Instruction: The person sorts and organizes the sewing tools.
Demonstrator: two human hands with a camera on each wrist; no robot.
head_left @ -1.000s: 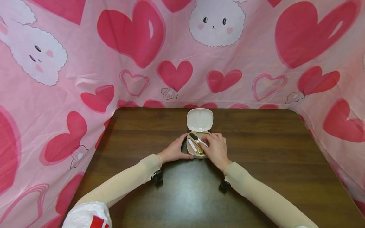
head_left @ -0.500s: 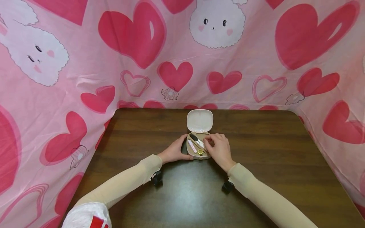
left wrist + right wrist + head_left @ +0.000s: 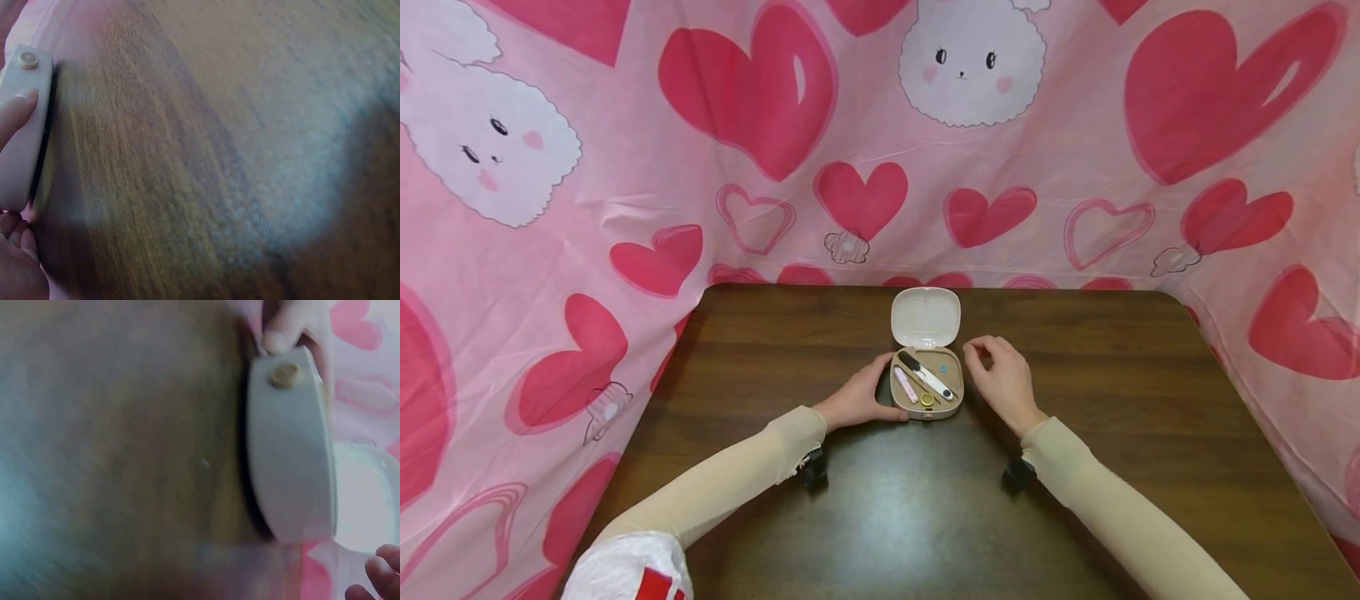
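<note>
A small case (image 3: 927, 414), beige inside with a pale shell, lies on the table with its white lid (image 3: 927, 317) raised at the back. In it lie a slim white tool (image 3: 934, 383) with a black end, a pink-and-white stick (image 3: 906, 384), a gold ring-shaped piece (image 3: 927, 399) and a tiny blue disc (image 3: 943, 368). My left hand (image 3: 859, 398) grips the case's left side, its thumb against the front wall near the round catch (image 3: 29, 60). To the right of the case, my right hand (image 3: 1002, 379) is apart from it, fingers loosely bent, nothing visible between them.
The dark wooden table (image 3: 1112, 417) extends to both sides and in front of the case. Behind it hangs a pink cloth (image 3: 1045, 150) with hearts and white animal faces, close along the table's back edge and sides.
My right hand has drawn back to the right, from over the case to beside it, uncovering the white tool and the blue disc. The left hand keeps its place on the case.
</note>
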